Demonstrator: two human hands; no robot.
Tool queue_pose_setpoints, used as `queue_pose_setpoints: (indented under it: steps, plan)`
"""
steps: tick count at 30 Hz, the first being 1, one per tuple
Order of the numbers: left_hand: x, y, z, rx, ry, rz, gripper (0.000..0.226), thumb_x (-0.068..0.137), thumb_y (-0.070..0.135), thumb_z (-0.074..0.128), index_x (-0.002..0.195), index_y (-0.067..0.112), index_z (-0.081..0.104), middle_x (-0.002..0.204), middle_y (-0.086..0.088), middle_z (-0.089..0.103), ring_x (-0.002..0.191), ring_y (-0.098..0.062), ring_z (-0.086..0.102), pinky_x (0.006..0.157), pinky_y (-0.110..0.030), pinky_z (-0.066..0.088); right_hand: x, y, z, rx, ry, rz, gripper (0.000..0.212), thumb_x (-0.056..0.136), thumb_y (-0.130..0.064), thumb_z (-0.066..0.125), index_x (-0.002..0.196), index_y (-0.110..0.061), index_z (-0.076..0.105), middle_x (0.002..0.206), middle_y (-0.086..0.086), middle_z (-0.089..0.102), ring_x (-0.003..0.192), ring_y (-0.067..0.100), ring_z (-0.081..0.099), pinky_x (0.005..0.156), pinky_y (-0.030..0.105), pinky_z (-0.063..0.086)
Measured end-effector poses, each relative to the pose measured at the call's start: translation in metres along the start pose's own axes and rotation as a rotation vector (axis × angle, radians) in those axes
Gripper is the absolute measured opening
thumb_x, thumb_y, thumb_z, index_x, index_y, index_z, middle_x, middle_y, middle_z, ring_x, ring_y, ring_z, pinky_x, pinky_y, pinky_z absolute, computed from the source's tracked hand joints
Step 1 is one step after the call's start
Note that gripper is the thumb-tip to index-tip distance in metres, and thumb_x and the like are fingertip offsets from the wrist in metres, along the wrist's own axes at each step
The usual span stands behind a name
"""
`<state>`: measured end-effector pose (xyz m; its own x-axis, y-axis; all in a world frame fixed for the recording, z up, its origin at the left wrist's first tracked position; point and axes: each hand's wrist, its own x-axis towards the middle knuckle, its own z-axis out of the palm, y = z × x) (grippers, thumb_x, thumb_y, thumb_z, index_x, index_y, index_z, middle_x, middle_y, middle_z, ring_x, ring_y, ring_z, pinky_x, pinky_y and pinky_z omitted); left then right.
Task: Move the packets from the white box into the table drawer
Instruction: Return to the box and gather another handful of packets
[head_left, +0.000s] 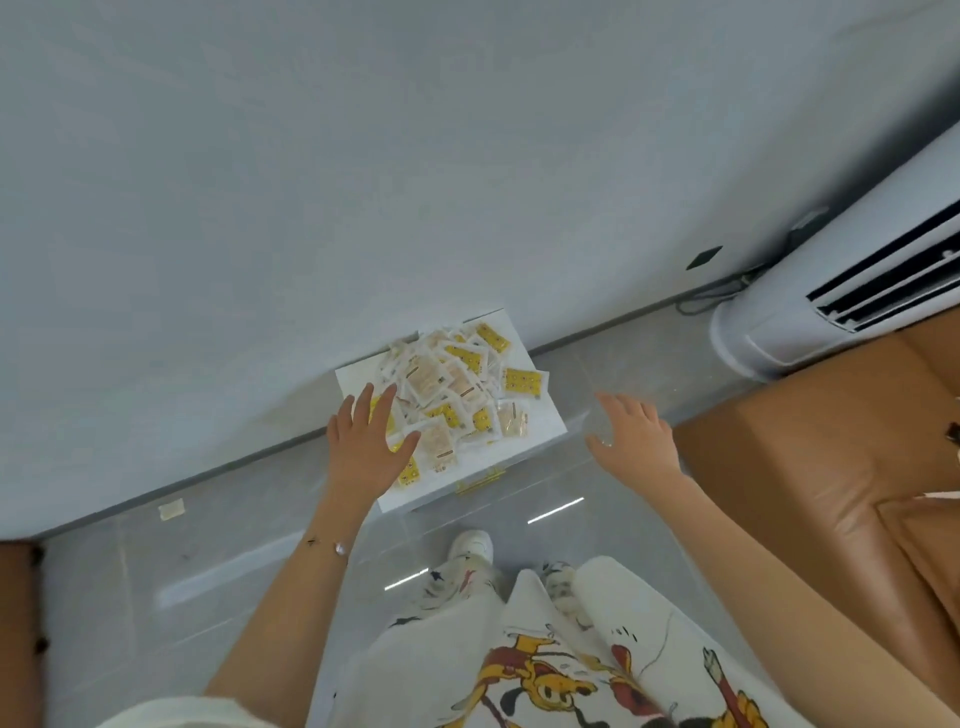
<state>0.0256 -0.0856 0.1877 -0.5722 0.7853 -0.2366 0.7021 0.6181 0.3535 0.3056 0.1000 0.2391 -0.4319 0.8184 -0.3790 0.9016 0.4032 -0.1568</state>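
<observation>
The packets (457, 384) are heaped in the box (548, 428), which is set close before the wall (363, 156). The left hand (363, 441) is held over the box's near left corner, the right hand (636, 441) just right of it. A sofa (805, 467) is placed farther right, with an air conditioner (831, 291) behind it.

Yellow and pale packets (452, 389) lie heaped in, seemingly, a white box (431, 491).

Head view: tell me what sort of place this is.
Probably a home living room: a tan leather sofa on the right, a floor-standing air conditioner against the plain wall, and glossy grey floor tiles underfoot.
</observation>
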Motion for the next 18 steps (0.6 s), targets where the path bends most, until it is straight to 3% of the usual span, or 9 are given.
queue_pose_setpoints:
  steps: [9,15,18]
  plan:
    - [0.016,-0.018,0.086,-0.172,-0.068,-0.357,0.072,0.088,0.053,0.055,0.149,0.027,0.026,0.153,-0.006,0.031,0.140,-0.031,0.026,0.113,-0.049,0.025,0.106,-0.007,0.059,0.090,-0.267,-0.008,0.065,0.091,-0.044,0.055,0.147,-0.025,0.028,0.151,0.004,0.033,0.138,0.027,0.029,0.106,0.044,0.035]
    - [0.050,-0.028,0.179,-0.297,-0.050,-0.524,0.080,0.082,0.062,0.049,0.150,0.027,0.024,0.157,-0.008,0.024,0.145,-0.030,0.020,0.117,-0.047,0.016,0.186,-0.019,0.145,0.147,-0.354,-0.044,0.070,0.090,-0.046,0.057,0.149,-0.026,0.025,0.152,0.005,0.031,0.138,0.029,0.031,0.108,0.048,0.035]
    - [0.069,-0.040,0.227,-0.281,-0.039,-0.531,0.083,0.083,0.057,0.057,0.151,0.025,0.022,0.157,-0.010,0.023,0.144,-0.033,0.020,0.117,-0.049,0.017,0.225,-0.023,0.194,0.114,-0.342,-0.095,0.076,0.088,-0.046,0.061,0.150,-0.025,0.022,0.154,0.006,0.026,0.141,0.029,0.025,0.110,0.049,0.033]
